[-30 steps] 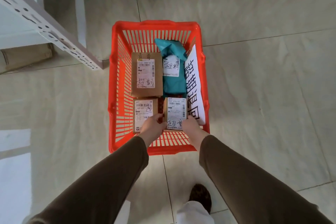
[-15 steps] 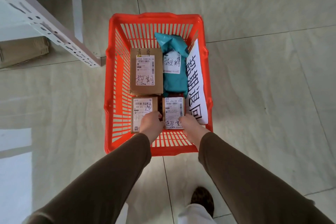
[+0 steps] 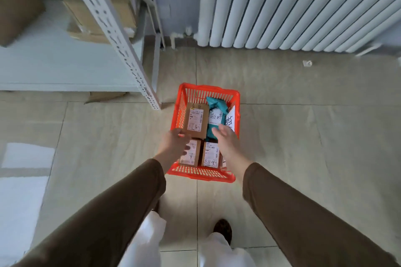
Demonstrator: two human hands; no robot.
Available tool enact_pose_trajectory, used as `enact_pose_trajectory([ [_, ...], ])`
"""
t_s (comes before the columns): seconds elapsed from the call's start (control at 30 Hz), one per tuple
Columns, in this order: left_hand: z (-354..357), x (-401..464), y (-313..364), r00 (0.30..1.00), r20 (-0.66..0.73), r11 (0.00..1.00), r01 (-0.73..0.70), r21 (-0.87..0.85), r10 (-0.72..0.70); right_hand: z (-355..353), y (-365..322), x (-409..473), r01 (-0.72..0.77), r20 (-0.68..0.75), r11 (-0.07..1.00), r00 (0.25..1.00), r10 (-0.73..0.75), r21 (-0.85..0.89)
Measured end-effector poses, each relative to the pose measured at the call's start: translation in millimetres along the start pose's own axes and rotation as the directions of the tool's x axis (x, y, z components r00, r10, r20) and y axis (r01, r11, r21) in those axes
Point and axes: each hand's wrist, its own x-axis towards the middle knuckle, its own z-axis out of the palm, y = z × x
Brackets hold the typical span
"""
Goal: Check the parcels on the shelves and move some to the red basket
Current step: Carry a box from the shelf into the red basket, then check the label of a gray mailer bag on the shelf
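Note:
The red basket [image 3: 201, 176] stands on the tiled floor below me. Inside lie a large cardboard parcel [image 3: 196, 120], a teal bag parcel [image 3: 217, 105], a white handwritten sign [image 3: 230, 121] and two small labelled boxes [image 3: 192, 154] [image 3: 210, 155] side by side at the near end. My left hand [image 3: 173, 144] hovers above the basket's left side, fingers loosely spread, holding nothing. Over the right side, my right hand [image 3: 225, 140] is held flat and empty. Both hands are raised off the parcels.
A white metal shelf rack [image 3: 112, 28] with cardboard boxes [image 3: 19, 4] stands at the left, its post reaching the floor beside the basket. A white radiator [image 3: 293, 6] lines the back wall. A paper scrap [image 3: 307, 63] lies on the floor.
Both hands let go of the small labelled box, now resting in the basket, and lifted up and apart. My view rose and tilted forward, bringing the shelf and radiator into sight.

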Motion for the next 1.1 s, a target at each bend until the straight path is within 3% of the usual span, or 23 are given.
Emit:
enact_pose_trajectory([
  [0.2,-115,-142,108,0.984,-0.080,0.971,-0.168,-0.167,0.157,4,-152,-115,0.310,0.064,0.950,0.950,-0.307,-0.046],
  [0.4,-257,-254,149,0.905,-0.331,0.897,-0.360,-0.256,0.269,61,-281,-211,0.496,0.219,0.862,0.857,-0.466,-0.107],
  [0.7,-488,-335,125,0.800,-0.508,0.841,-0.486,-0.237,0.319,235,-402,-328,0.674,0.402,0.728,0.704,-0.585,-0.121],
  [1.1,-720,-345,97,0.699,-0.608,0.831,-0.545,-0.112,0.377,434,-492,-385,0.723,0.429,0.691,0.627,-0.650,-0.010],
])
